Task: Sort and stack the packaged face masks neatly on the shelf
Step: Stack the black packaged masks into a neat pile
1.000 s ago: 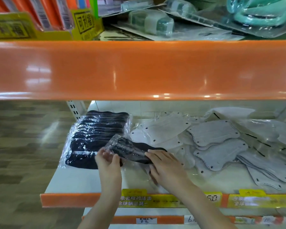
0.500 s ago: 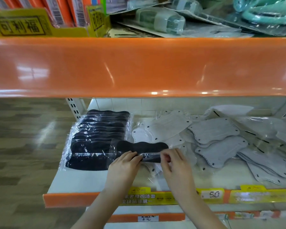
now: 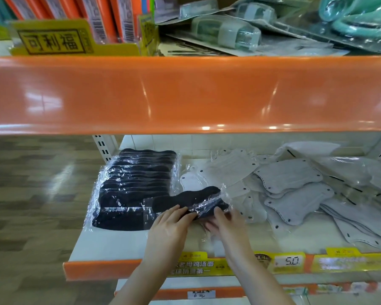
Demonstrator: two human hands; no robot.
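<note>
A black face mask in a clear wrapper (image 3: 191, 198) lies near the front of the white shelf (image 3: 110, 245). My left hand (image 3: 169, 227) and my right hand (image 3: 226, 225) both pinch its near edge. To its left, a row of wrapped black masks (image 3: 136, 186) is stacked in overlapping order, running from the back toward the front. Grey and white wrapped masks (image 3: 290, 190) lie scattered in a loose heap on the right half of the shelf.
An orange shelf edge (image 3: 185, 93) overhangs just above, carrying blister packs (image 3: 226, 31) and orange boxes (image 3: 101, 18). Yellow price tags (image 3: 288, 261) line the front lip. Wood-pattern floor (image 3: 31, 194) lies to the left, beyond the shelf post (image 3: 103, 146).
The held black mask has been turned flat and moved slightly right of the black stack. Both hands have come closer together on its near edge.
</note>
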